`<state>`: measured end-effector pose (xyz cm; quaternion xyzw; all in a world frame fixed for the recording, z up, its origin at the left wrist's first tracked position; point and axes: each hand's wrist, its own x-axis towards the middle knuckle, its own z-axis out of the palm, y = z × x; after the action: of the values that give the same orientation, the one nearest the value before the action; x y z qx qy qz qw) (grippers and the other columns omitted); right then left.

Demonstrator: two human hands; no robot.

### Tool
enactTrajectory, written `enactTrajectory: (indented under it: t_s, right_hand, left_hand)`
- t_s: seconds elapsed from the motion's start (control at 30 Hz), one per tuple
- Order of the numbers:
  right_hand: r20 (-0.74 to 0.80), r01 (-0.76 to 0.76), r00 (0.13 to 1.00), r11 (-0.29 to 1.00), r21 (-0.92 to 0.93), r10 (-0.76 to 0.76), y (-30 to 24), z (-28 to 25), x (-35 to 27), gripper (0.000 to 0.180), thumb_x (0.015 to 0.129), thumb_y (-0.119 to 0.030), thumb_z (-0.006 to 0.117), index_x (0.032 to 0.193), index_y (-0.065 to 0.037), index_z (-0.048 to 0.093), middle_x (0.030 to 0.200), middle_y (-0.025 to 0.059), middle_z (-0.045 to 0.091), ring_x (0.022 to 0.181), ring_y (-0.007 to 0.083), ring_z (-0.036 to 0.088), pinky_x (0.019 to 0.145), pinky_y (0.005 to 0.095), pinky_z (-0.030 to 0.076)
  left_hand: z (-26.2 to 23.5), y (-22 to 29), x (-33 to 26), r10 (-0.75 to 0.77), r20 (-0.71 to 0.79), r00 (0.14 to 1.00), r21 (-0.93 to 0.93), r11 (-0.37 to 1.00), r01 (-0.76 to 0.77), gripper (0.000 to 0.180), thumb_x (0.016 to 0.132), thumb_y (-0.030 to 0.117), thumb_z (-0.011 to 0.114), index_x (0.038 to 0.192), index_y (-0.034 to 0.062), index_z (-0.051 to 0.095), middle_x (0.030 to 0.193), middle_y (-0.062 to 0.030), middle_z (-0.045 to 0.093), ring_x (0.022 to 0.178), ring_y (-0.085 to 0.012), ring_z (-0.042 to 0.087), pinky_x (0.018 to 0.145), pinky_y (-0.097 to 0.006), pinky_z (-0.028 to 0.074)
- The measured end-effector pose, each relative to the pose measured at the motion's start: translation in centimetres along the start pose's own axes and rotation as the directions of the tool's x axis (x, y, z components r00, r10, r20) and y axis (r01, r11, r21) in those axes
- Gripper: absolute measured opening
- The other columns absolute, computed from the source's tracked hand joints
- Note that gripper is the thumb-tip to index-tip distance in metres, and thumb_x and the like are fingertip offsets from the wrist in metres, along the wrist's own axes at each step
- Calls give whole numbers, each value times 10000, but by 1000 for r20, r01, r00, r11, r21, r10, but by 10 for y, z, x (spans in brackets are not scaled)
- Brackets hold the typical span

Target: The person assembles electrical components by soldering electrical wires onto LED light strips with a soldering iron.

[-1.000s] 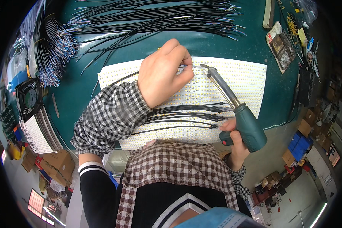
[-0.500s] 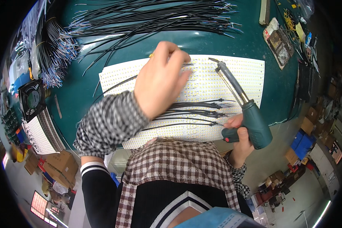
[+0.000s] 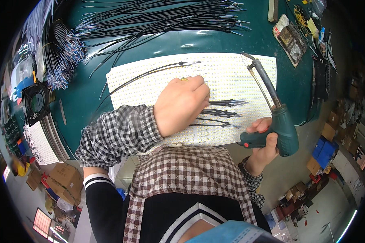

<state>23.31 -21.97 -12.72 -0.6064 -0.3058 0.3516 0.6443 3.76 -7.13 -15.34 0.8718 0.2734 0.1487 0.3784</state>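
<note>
My right hand (image 3: 265,148) grips the dark green handle of a soldering gun (image 3: 288,129), its bent tip above the far right part of a white LED board (image 3: 150,91). My left hand (image 3: 182,106) is over the middle of the board with curled fingers, at a group of black cables (image 3: 223,114) whose stripped ends point right. Its fingertips are hidden, so I cannot tell whether a cable is between them. Farther up the board, a single black cable (image 3: 144,76) lies apart, its bare wire ends near the middle.
Many black cables (image 3: 166,24) lie across the far side of the green table (image 3: 79,111). Bundled cables (image 3: 59,52) and a black fan (image 3: 35,103) are at the left, with stacked white boards (image 3: 44,139) below. A dirty soldering block (image 3: 290,42) stands at the far right.
My left hand has moved from the far cable toward me, onto the nearer cables, leaving the far one uncovered. The soldering gun has shifted right and its tip slightly away from me.
</note>
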Motion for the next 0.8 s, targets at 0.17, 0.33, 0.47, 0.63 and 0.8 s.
enactTrajectory:
  t_s: [0.17, 0.33, 0.47, 0.63, 0.8]
  right_hand:
    - [-9, 8, 1000, 1000, -11, -8, -3, 1, 1, 471, 870, -367, 678, 968, 79, 564, 851, 145, 580, 793, 257, 618, 616, 349, 597]
    - [-3, 24, 1000, 1000, -2, -24, -2, 2, 3, 478, 867, -378, 679, 961, 78, 568, 851, 149, 583, 791, 252, 621, 606, 336, 593]
    - [30, -9, 1000, 1000, 10, 9, 1, 0, 3, 477, 865, -379, 683, 959, 75, 570, 846, 151, 584, 795, 249, 624, 609, 330, 591]
    - [74, 16, 997, 999, -40, -13, 7, -4, 1, 551, 912, -390, 621, 1132, 100, 497, 857, 137, 573, 801, 235, 607, 599, 313, 579]
    - [39, -19, 999, 999, 30, 18, 1, -1, 1, 476, 877, -367, 677, 965, 87, 563, 854, 152, 585, 793, 246, 626, 620, 331, 592]
  left_hand:
    - [-7, 2, -8, -117, -92, 989, -115, 988, 106, 91, 845, 55, 644, 890, 37, 566, 834, -130, 566, 762, -328, 595, 655, -395, 479]
    - [-36, 7, -21, -278, -86, 957, 179, 940, 289, 96, 869, 65, 618, 927, 33, 548, 862, -140, 582, 731, -352, 602, 632, -422, 482]
    - [-43, -9, -30, -290, 18, 957, 207, 937, 281, 125, 865, 88, 628, 949, 40, 549, 879, -138, 578, 779, -353, 594, 671, -422, 481]
    - [-28, -4, -2, -108, -141, 984, 237, 961, 140, 160, 818, 102, 673, 931, 48, 573, 959, -131, 574, 871, -334, 569, 749, -396, 467]
    - [-13, -16, 12, -128, -111, 986, 73, 988, 137, 119, 836, 90, 653, 906, 33, 574, 901, -133, 572, 817, -331, 578, 706, -392, 473]
